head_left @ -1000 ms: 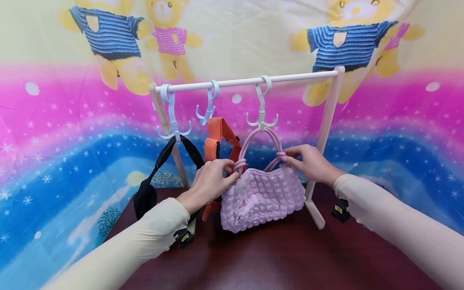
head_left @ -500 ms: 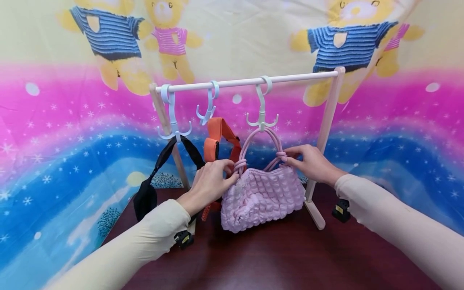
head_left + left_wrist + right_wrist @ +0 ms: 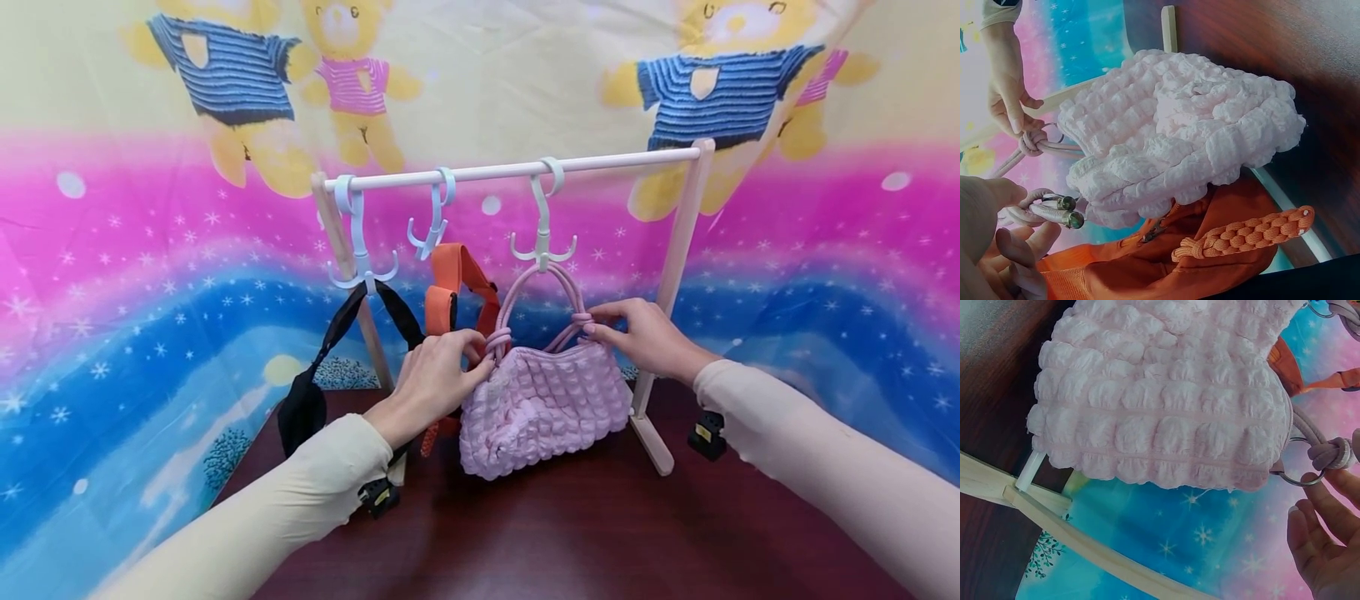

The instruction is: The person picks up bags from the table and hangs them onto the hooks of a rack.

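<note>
A pink quilted handbag (image 3: 547, 408) hangs by its cord handles (image 3: 543, 279) from a pale green hook (image 3: 542, 246). On the bag's left side, my left hand (image 3: 431, 375) pinches the knotted base of the handle; metal-tipped cord ends (image 3: 1072, 219) stick out by its fingers in the left wrist view. My right hand (image 3: 648, 337) pinches the handle's right knot (image 3: 1332, 454), just above a metal ring (image 3: 1302, 481). Behind the left hand hangs an orange bag (image 3: 1222, 206) with a braided cord pull (image 3: 1247, 233); most of it is hidden in the head view.
A wooden rack with a white rail (image 3: 487, 173) spans the dark red table (image 3: 540, 542). Two light blue hooks (image 3: 362, 250) hang left of the green one; from the leftmost hangs a black bag (image 3: 302, 412). A printed bear cloth (image 3: 487, 67) covers the wall behind.
</note>
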`<move>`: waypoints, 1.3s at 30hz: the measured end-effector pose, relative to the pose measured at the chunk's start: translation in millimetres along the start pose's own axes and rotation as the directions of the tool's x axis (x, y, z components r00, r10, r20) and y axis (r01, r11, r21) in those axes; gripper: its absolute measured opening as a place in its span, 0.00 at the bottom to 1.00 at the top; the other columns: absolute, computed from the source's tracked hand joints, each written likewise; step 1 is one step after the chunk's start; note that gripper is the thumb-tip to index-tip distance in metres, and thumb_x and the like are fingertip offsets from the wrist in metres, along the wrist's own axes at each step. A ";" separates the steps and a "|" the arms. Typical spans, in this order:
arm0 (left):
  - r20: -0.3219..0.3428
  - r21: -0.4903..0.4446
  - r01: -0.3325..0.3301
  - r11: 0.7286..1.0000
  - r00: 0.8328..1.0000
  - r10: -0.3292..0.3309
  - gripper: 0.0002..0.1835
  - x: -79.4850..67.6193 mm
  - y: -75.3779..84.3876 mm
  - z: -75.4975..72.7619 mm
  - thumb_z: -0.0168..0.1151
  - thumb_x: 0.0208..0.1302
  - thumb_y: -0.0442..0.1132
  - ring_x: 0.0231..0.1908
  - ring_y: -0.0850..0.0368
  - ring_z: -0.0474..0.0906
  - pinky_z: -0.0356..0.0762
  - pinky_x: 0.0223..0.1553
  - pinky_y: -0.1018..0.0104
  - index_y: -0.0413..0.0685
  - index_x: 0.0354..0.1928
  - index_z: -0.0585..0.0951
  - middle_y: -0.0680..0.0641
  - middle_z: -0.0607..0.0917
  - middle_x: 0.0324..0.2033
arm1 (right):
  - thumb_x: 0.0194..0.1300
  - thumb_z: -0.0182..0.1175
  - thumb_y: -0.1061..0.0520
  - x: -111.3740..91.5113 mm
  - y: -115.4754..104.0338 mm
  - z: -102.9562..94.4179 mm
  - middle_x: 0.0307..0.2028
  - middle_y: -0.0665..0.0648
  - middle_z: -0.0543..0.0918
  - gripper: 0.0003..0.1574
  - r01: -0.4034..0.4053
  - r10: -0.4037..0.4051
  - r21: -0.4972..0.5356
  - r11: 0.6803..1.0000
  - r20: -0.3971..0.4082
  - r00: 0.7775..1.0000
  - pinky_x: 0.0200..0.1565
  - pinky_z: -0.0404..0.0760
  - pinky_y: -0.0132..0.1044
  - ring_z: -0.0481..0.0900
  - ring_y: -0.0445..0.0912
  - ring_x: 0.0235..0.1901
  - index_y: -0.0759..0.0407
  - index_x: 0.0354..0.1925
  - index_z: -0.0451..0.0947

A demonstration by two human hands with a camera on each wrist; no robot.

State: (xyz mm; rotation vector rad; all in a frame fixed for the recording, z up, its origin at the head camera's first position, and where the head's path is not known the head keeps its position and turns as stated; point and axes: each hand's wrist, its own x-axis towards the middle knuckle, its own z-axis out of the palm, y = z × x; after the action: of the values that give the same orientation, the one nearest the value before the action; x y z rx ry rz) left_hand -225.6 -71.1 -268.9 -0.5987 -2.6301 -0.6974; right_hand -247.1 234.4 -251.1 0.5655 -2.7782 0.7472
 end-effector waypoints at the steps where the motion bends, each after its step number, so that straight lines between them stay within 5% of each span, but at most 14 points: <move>1: -0.001 0.001 -0.003 1.000 1.000 0.003 0.15 -0.1 0.1 0.1 0.68 0.66 0.51 0.26 0.64 0.80 0.73 0.24 0.68 0.55 0.51 0.85 0.56 0.90 0.35 | 0.76 0.57 0.49 0.0 0.0 -0.2 0.58 0.66 0.83 0.27 0.001 -0.001 0.002 1.000 0.000 1.000 0.44 0.82 0.46 0.84 0.54 0.49 0.61 0.65 0.76; 8: -0.010 0.004 -0.021 1.000 1.000 0.021 0.15 -0.1 -0.8 -0.9 0.68 0.66 0.50 0.28 0.62 0.82 0.75 0.26 0.67 0.54 0.51 0.85 0.54 0.90 0.35 | 0.76 0.57 0.49 0.0 0.6 -0.5 0.60 0.66 0.82 0.26 0.002 -0.002 0.000 1.000 -0.006 1.000 0.46 0.83 0.49 0.84 0.55 0.50 0.61 0.65 0.76; 20: 0.002 0.004 -0.011 1.000 1.000 0.011 0.13 -1.9 -2.5 -3.9 0.68 0.67 0.50 0.27 0.61 0.82 0.76 0.25 0.67 0.54 0.48 0.85 0.52 0.91 0.36 | 0.76 0.56 0.49 4.1 2.1 3.1 0.57 0.65 0.84 0.25 0.008 -0.008 0.008 1.000 -0.001 1.000 0.37 0.77 0.40 0.85 0.52 0.43 0.60 0.64 0.78; 29: 0.002 0.006 -0.017 1.000 1.000 0.017 0.13 -4.9 -3.9 -2.4 0.68 0.67 0.50 0.24 0.64 0.79 0.74 0.24 0.67 0.54 0.49 0.84 0.53 0.90 0.36 | 0.76 0.56 0.47 2.3 2.9 0.8 0.60 0.65 0.82 0.27 0.001 -0.001 -0.016 1.000 -0.023 1.000 0.43 0.81 0.46 0.85 0.54 0.48 0.61 0.65 0.77; 39: -0.018 0.020 -0.026 0.999 0.999 0.027 0.14 -8.6 -3.1 -3.5 0.68 0.66 0.50 0.23 0.64 0.78 0.76 0.25 0.66 0.54 0.50 0.84 0.53 0.89 0.35 | 0.76 0.57 0.48 0.4 6.0 1.3 0.60 0.63 0.82 0.25 -0.015 0.014 -0.014 1.000 -0.040 0.999 0.43 0.82 0.47 0.85 0.51 0.43 0.59 0.64 0.78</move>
State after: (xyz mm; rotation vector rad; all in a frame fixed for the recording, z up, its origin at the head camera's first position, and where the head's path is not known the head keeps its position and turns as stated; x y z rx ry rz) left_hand -219.0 -78.1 -270.9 -0.6175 -2.6039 -0.6655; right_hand -250.0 238.4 -254.8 0.5228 -2.7520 0.7333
